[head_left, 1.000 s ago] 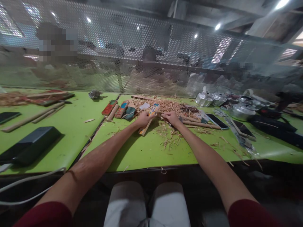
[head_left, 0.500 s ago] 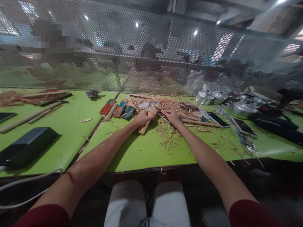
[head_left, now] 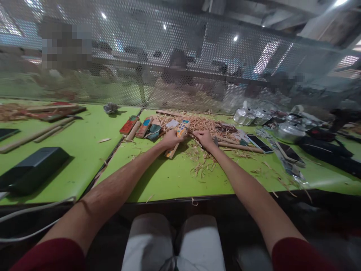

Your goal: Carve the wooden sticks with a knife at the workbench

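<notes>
My left hand (head_left: 170,139) is closed around a painted wooden block (head_left: 183,127), white with blue and orange marks, tilted over the green table. Its ends stick out above and below my fingers. My right hand (head_left: 204,139) grips a slim carving tool (head_left: 189,131) whose dark tip points left, close to the block; whether it touches cannot be made out. Behind both hands lies a heap of curled wood shavings (head_left: 197,122). Left of my left hand rest a red painted block (head_left: 129,125), a blue-and-orange one (head_left: 144,128) and a crumpled dark green piece (head_left: 154,132).
A perforated metal screen (head_left: 158,86) runs along the table's back, with people behind it. To the right are wooden sticks (head_left: 242,147), two phones (head_left: 259,143), silvery kettle-like pots (head_left: 289,130) and a black bag (head_left: 327,152). A dark box (head_left: 36,167) stands at left.
The whole view has shifted slightly. Both hands keep their grip on the block and the carving tool, with almost no visible movement between them.
</notes>
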The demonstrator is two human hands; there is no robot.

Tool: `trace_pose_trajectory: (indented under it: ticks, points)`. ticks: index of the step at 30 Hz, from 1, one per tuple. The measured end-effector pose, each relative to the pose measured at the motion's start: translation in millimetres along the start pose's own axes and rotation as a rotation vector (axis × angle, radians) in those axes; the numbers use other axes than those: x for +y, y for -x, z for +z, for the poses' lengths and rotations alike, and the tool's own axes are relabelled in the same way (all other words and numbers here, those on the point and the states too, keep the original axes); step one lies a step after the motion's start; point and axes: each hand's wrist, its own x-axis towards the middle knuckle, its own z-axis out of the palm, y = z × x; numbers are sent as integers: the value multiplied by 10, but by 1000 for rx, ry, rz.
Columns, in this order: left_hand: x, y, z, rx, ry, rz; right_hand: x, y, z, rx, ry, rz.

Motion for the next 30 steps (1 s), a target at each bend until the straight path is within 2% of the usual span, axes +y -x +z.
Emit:
trace_pose_trajectory:
  ticks: [9,15,22,27,30]
  points:
    - [-77,-43,16,-7,-8,0,-81,83,-29,-145,-3,-80]
    - [-48,-29,5,-3,11,17,-36,33,3,5,-4,30]
    - [-89,-44,14,-14,0,30,-12,46,-33,-101,-12,-13]
    - [-51,-40,12,-8,54,16,-19,63,-34,-173,-4,-140]
    - [12,-11,-8,-5,62,-2,10,42,-10,-106,-8,-80]
